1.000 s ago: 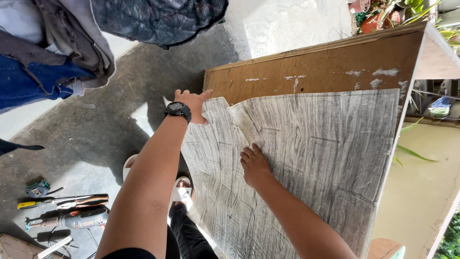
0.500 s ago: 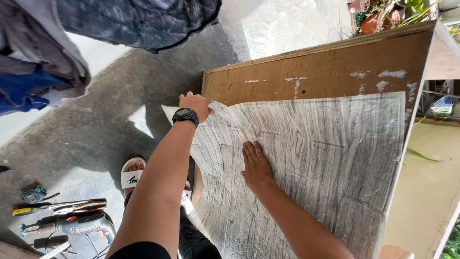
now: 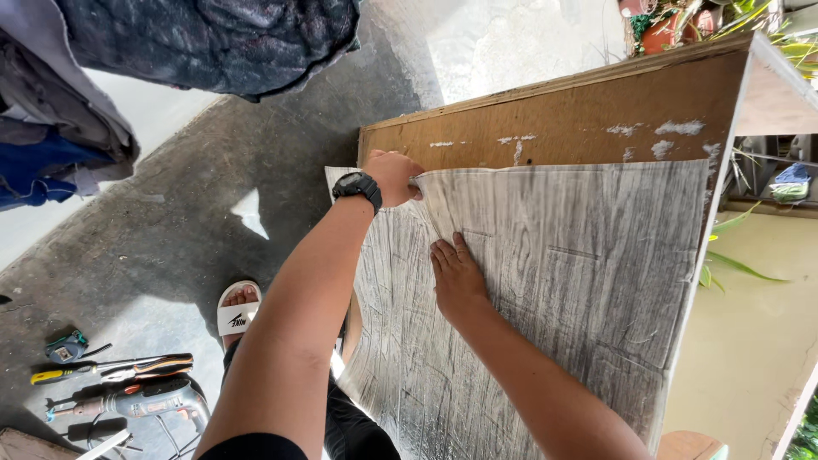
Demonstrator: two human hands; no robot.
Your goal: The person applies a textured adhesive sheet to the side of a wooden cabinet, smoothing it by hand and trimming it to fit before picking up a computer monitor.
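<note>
Nearest, low on the left, a few tools lie on the concrete floor (image 3: 170,221): a power drill (image 3: 145,399), some screwdrivers (image 3: 111,369) and a small tape measure (image 3: 66,347). A foot in a white sandal (image 3: 238,312) stands just beside them.

Above that, both arms reach onto a grey wood-grain sheet (image 3: 579,264) spread over a brown board (image 3: 554,123). The right hand (image 3: 458,277) lies open and flat, palm down, pressing the sheet against the board, fingers pointing toward the lifted edge. The left hand (image 3: 394,175), with a black wristwatch (image 3: 358,187) on its wrist, is closed on the sheet's upper left corner, pinching it and holding it raised off the board so that a ridge runs down toward the right hand.

The sheet looks thin, light and limp, folding where it is lifted, so it would likely crease or tear if pulled hard; the edge or corner seems the sensible place to grip, with a flat palm to steady the rest. It covers most of the board, leaving a bare brown strip at the far end.

Farther off, dark clothes (image 3: 213,43) hang at the top left and potted plants (image 3: 673,25) stand beyond the board.
</note>
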